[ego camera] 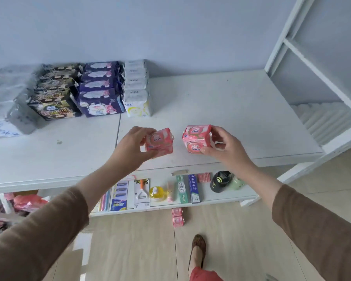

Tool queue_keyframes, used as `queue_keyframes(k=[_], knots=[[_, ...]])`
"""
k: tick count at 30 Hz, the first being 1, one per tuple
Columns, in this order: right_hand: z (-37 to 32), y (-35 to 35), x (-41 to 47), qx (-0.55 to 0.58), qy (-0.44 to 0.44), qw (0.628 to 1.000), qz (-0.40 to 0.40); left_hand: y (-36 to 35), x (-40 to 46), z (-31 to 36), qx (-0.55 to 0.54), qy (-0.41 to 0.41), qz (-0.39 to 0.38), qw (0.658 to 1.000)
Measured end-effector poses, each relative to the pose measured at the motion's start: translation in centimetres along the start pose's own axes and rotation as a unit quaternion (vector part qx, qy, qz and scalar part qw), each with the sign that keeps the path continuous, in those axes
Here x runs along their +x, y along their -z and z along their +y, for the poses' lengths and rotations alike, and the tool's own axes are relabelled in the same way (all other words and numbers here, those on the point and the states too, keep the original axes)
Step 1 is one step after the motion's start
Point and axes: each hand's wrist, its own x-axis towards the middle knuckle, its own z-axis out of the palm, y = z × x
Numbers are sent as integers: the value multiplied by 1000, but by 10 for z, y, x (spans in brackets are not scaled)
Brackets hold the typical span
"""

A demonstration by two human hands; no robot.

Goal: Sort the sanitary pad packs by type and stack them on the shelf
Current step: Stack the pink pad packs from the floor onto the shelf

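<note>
My left hand (130,147) grips a pink pad pack (160,144), which looks like two stacked packs, above the front of the white shelf (231,110). My right hand (223,145) holds another pink pad pack (197,137) beside it, a short gap between them. On the shelf's back left stand sorted rows: black-and-gold packs (53,94), dark blue packs (99,92), and white packs (136,88). Two more pink packs (177,217) lie on the floor below.
Grey packs (22,116) and blurred white packs sit at the far left. A lower shelf (221,197) holds toothpaste boxes, a peeler, a black cap and other small goods. A white frame (312,63) rises at the right. My foot (198,252) is on the wooden floor.
</note>
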Motion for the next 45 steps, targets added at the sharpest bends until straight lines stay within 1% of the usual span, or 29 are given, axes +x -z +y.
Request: queue_keyframes(k=[2, 6, 11, 15, 18, 22, 25, 28, 32, 35, 39, 45], knots=[[2, 11, 31, 2, -2, 1000, 9, 6, 40, 5, 20, -8, 5, 1000], [1, 20, 86, 9, 4, 1000, 1, 15, 113, 8, 60, -1, 9, 998], [-2, 15, 143, 14, 1, 1000, 6, 26, 206, 8, 120, -31, 8, 992], [0, 5, 177, 6, -11, 1000, 15, 36, 283, -8, 164, -24, -4, 986], [3, -7, 198, 6, -27, 999, 33, 42, 333, -29, 216, -22, -23, 976], [6, -24, 220, 8, -52, 997, 55, 41, 379, -55, 300, -24, -53, 952], [10, -34, 232, 7, -70, 995, 69, 35, 399, -67, 350, -30, -60, 934], [12, -40, 241, -1, -81, 994, 73, 28, 409, -74, 384, -40, -46, 921], [15, -48, 252, -10, -92, 993, 71, 26, 419, -87, 352, -34, -15, 935], [16, -55, 264, -13, -97, 993, 60, 27, 423, -91, 354, -45, -16, 934], [15, -66, 295, -34, -89, 995, 23, 31, 419, -91, 362, -48, -24, 931], [25, -82, 352, -64, -84, 994, -26, 52, 399, -96, 302, -71, 1, 951]])
